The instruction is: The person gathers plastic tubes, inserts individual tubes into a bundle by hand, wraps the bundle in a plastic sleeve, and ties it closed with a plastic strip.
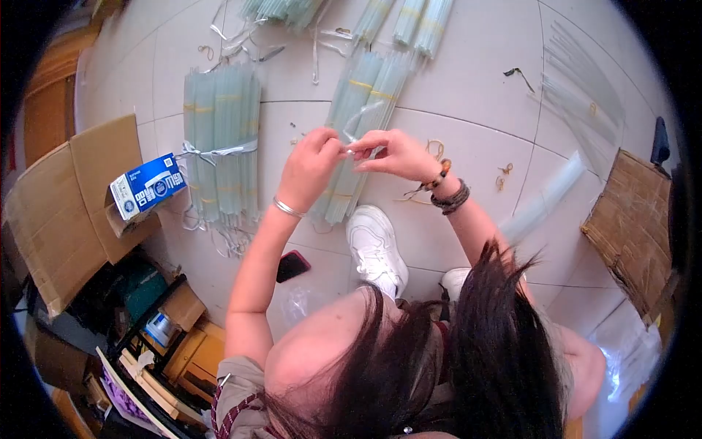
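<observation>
My left hand (pixel 311 167) and my right hand (pixel 398 155) meet with fingertips pinched together above a bundle of pale green translucent thin tubes (pixel 373 77). A white plastic strip (pixel 351 137) runs between the fingertips, and part of it is hidden by them. Yellow bands circle the groups of tubes in this bundle. To the left lies another bundle of the same tubes (pixel 219 179), with a white strip knotted around its middle.
More tube bundles (pixel 424 22) lie at the top. Loose tubes (pixel 578 99) spread at the right. A blue box (pixel 150 184) sits by an open carton (pixel 66 212). A phone (pixel 292 266) rests near my white shoe (pixel 373 245). Flat cardboard (pixel 629 230) stands far right.
</observation>
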{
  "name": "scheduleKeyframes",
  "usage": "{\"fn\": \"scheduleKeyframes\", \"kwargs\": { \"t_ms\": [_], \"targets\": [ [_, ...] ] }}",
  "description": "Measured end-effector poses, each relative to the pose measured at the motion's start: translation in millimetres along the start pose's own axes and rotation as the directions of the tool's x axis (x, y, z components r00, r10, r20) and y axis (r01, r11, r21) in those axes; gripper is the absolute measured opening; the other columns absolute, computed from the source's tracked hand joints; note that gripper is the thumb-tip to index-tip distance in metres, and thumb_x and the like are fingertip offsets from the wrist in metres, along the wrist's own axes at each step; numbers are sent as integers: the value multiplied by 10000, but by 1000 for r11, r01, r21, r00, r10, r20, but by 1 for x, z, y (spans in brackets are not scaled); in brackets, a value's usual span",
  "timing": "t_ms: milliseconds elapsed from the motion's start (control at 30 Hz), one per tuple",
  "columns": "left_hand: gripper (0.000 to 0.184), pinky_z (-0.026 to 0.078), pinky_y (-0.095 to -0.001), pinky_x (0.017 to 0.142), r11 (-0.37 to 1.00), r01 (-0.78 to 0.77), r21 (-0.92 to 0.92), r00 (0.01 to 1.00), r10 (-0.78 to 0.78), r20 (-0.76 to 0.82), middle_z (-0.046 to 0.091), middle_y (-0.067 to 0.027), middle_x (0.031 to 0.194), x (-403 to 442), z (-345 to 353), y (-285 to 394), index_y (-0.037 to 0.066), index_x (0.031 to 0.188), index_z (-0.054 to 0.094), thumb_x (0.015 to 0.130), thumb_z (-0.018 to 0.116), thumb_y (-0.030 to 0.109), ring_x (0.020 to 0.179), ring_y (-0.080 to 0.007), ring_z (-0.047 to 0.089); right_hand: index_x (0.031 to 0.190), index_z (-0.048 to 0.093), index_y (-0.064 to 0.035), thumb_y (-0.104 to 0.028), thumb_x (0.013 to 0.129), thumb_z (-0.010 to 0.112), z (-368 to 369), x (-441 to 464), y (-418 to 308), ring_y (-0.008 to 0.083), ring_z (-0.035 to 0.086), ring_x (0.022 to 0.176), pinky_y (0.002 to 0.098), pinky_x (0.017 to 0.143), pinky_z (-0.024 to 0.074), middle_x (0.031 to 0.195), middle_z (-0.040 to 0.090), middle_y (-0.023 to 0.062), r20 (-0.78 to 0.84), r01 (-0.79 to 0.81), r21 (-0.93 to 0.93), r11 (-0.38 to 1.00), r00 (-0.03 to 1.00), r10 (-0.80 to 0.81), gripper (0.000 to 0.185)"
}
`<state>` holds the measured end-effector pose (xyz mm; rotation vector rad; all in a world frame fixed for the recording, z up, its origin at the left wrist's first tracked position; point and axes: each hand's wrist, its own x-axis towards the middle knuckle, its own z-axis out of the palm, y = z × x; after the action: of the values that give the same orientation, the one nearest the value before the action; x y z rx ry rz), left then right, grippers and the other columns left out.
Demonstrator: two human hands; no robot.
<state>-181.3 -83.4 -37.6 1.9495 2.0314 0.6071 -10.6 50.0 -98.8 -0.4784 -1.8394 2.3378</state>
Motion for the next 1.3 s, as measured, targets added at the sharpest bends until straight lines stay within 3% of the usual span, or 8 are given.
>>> {"fn": "scheduleKeyframes", "kwargs": {
  "t_ms": [167, 467, 633, 733, 867, 1033, 1167, 1300],
  "targets": [
    [267, 512, -389, 625, 969, 179, -170, 982, -167, 84, 613, -111, 1042, 9, 9, 10, 83, 1075, 548, 862, 709, 93, 708, -271, 618, 990, 737, -47, -116, 833, 745, 11, 10, 11, 234, 670, 783, 335, 703, 528, 829, 684, 95, -76, 121, -347, 930, 985, -156, 171],
    [129, 509, -372, 629, 947, 321, 18, 946, -321, 50, 636, -92, 908, -19, 5, 0, 63, 959, 669, 854, 718, 121, 703, -260, 627, 1081, 742, 1, -119, 924, 689, 12, -1, 13, 93, 678, 835, 263, 798, 564, 952, 738, 48, -101, -217, 532, 818, 943, 316, 205],
    [197, 540, -375, 676, 901, 334, -277, 915, -240, 323, 666, -61, 1002, -12, -27, 35, 92, 1028, 682, 846, 710, 164, 755, -280, 666, 1066, 752, -6, -102, 873, 736, -11, 2, 19, 95, 690, 854, 251, 804, 564, 943, 751, 64, 95, -326, 343, 881, 945, 313, 216],
    [267, 533, -352, 742, 969, 244, -23, 964, -245, -99, 687, -92, 1048, 4, -15, 27, 56, 1087, 668, 830, 729, 97, 778, -263, 669, 1043, 761, -6, -96, 855, 753, -18, 9, 19, 86, 685, 855, 243, 793, 557, 941, 756, 68, 120, -291, 252, 923, 956, 269, 208],
    [321, 541, -323, 820, 912, 264, -315, 965, -249, 89, 697, -90, 1052, -3, 13, -1, 43, 1127, 629, 823, 730, 61, 869, -226, 693, 1010, 772, -14, -99, 849, 758, -18, 13, 15, 67, 672, 851, 236, 795, 546, 930, 761, 66, 66, -209, 231, 950, 978, 199, 183],
    [307, 532, -309, 879, 768, 459, -446, 888, -399, 228, 699, -87, 1007, -2, 19, -5, 37, 1111, 616, 824, 724, 44, 940, -183, 693, 1014, 786, -86, -115, 811, 773, -19, 9, 0, 85, 642, 744, 250, 686, 506, 871, 758, 23, -46, -101, -168, 981, 994, 95, 205],
    [298, 525, -304, 884, 735, 463, -496, 886, -401, 232, 692, -75, 992, 1, 22, -5, 23, 1097, 615, 817, 715, 33, 950, -168, 684, 912, 764, -134, -143, 767, 782, -23, 9, 12, 163, 603, 770, 302, 726, 458, 796, 700, -13, -17, 350, -611, 710, 891, -454, 146],
    [323, 521, -309, 891, 693, 488, -531, 869, -445, 217, 680, -62, 976, 0, 20, 0, 27, 1141, 622, 825, 689, 14, 956, -161, 668, 784, 662, -141, -174, 758, 780, 6, 12, 13, 194, 592, 841, 341, 809, 457, 786, 634, -14, -29, 326, -857, 398, 742, -669, 125]
  ]
}}
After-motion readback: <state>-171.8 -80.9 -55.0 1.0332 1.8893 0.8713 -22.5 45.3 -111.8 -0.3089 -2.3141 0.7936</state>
